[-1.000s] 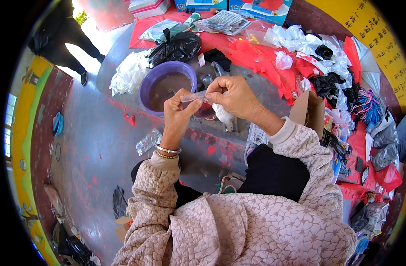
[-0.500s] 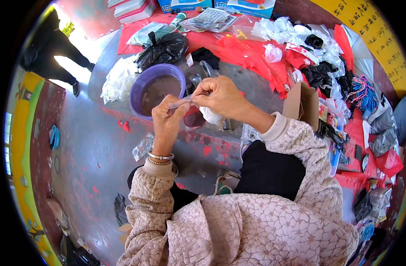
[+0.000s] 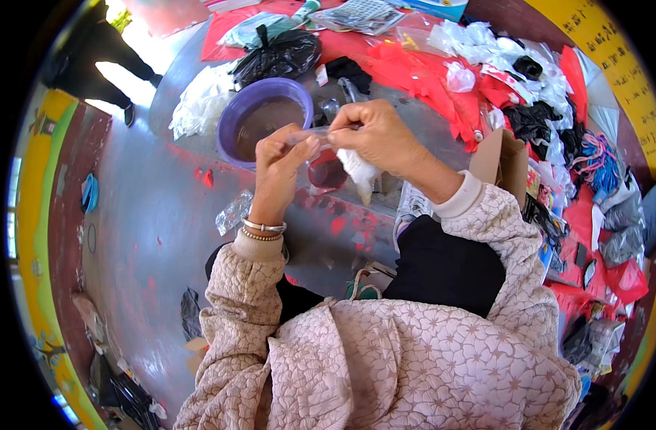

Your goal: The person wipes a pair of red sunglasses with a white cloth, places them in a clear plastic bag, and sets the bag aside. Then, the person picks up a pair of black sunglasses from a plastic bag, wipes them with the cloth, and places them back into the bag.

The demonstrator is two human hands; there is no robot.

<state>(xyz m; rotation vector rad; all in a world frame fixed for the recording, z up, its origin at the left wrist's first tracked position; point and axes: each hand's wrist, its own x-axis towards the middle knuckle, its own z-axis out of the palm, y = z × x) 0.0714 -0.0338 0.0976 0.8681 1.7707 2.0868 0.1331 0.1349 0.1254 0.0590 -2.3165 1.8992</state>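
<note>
A thin strip of clear plastic (image 3: 318, 132) is stretched between my two hands in front of my chest. My left hand (image 3: 279, 166), with bracelets on its wrist, pinches one end between thumb and fingers. The other end is gripped by the closed fingers of my right hand (image 3: 379, 140). Below the right palm hangs a soft white bundle (image 3: 358, 172) with a brownish tip; whether the hand holds it too, I cannot tell. Beyond my left hand stands a purple basin (image 3: 231, 136) with murky liquid. A reddish see-through container (image 3: 326, 173) is below the strip.
A black plastic bag (image 3: 281, 57) and white bags (image 3: 206, 100) lie around the basin. Red sheeting (image 3: 428, 82) with crumpled bags spreads at the back right. An open cardboard box (image 3: 501, 161) stands by my right forearm. Someone in dark trousers (image 3: 102, 82) is at far left.
The view has shifted slightly. Both hands keep their hold on the clear strip, and the white bundle under my right hand shows more fully.
</note>
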